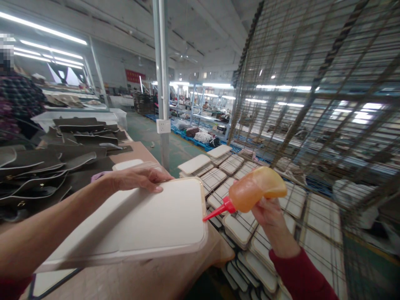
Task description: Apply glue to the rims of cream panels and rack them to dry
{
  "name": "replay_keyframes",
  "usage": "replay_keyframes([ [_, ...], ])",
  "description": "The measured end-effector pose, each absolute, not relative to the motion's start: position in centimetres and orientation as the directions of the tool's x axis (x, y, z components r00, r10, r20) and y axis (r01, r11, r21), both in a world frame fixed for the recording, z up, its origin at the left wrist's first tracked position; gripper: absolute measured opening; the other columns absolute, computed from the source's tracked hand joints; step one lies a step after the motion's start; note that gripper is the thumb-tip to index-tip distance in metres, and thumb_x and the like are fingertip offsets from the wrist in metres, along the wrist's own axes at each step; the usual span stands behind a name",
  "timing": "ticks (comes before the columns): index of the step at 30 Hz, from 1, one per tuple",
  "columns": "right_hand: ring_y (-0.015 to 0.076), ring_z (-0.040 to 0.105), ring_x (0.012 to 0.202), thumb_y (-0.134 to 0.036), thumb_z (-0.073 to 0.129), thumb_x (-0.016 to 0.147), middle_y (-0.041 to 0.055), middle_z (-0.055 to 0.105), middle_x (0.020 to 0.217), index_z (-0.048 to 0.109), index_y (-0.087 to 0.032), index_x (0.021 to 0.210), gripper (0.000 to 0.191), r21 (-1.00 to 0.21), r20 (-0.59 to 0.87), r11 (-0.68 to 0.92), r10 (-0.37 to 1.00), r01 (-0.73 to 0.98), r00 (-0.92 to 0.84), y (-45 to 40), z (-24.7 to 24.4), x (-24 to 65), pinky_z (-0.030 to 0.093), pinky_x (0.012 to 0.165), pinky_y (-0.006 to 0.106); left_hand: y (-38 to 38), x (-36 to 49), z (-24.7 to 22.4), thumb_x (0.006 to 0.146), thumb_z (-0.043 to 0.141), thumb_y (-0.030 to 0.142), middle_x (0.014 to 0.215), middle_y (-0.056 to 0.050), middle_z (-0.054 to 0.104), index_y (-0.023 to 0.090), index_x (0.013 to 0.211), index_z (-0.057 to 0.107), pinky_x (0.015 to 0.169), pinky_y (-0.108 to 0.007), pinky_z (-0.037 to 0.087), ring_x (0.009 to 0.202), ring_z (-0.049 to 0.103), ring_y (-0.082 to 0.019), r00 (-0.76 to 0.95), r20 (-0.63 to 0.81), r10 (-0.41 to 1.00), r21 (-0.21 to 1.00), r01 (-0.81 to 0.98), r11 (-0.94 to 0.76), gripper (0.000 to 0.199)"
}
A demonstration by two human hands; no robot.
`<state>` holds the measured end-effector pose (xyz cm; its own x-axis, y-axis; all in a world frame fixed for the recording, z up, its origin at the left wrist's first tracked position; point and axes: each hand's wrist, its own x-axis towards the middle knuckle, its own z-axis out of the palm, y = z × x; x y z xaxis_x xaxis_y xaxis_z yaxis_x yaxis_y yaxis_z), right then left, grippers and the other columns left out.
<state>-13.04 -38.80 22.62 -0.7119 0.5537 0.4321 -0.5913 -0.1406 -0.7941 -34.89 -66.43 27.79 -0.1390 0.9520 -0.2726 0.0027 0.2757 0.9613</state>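
Note:
A flat white panel (150,221) with rounded corners lies in front of me, a thin yellowish line running along its right edge. My left hand (145,179) rests at the panel's far edge, thumb on top; the other fingers go out of sight over that edge, so the grip looks closed on the panel. In my right hand (268,212) is a squeeze bottle (250,189) of amber liquid, likely glue, tipped sideways. Its red nozzle (215,210) points left, with the tip at the panel's right edge.
Wire racks (300,208) hold many similar white panels at right, with a raised wire grid (312,83) above. Dark grey cut pieces (84,150) are piled on the left. A post (162,83) with a socket stands ahead. At far left is another person (18,100).

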Motion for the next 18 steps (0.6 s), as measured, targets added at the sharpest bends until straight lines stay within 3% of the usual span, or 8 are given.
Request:
replay_keyframes([
  [6, 0.0197, 0.065, 0.064, -0.041, 0.089, 0.042, -0.0002, 0.074, 0.081, 0.068, -0.034, 0.099, 0.061, -0.808, 0.415, -0.134, 0.561, -0.574, -0.716, -39.15, 22.56, -13.02, 0.054, 0.084, 0.047, -66.58, -35.14, 27.49, 0.076, 0.068, 0.029, 0.103, -0.008, 0.072, 0.02, 0.119, 0.066, 0.075, -0.028, 0.051, 0.095, 0.066, -0.03, -0.08, -0.245, 0.966, 0.967, 0.053, 0.249, 0.044],
  [11, 0.0208, 0.067, 0.066, -0.042, 0.088, 0.044, 0.0, 0.074, 0.081, 0.066, -0.034, 0.103, 0.063, -0.809, 0.422, -0.128, 0.552, -0.573, -0.719, -39.42, 22.58, -12.85, 0.052, 0.088, 0.048, -66.76, -35.36, 27.15, 0.078, 0.066, 0.028, 0.103, -0.01, 0.072, 0.012, 0.125, 0.06, 0.076, -0.027, 0.049, 0.091, 0.066, -0.027, -0.073, -0.217, 0.973, 0.974, 0.053, 0.221, 0.05],
  [18, 0.0237, 0.067, 0.068, -0.039, 0.088, 0.043, 0.0015, 0.074, 0.08, 0.065, -0.033, 0.107, 0.069, -0.801, 0.416, -0.112, 0.602, -0.588, -0.682, -39.39, 22.27, -12.94, 0.053, 0.084, 0.05, -67.11, -34.95, 26.89, 0.08, 0.061, 0.025, 0.105, -0.008, 0.071, 0.011, 0.126, 0.058, 0.068, -0.025, 0.049, 0.089, 0.065, -0.026, -0.114, -0.227, 0.967, 0.974, -0.019, 0.226, 0.048],
])
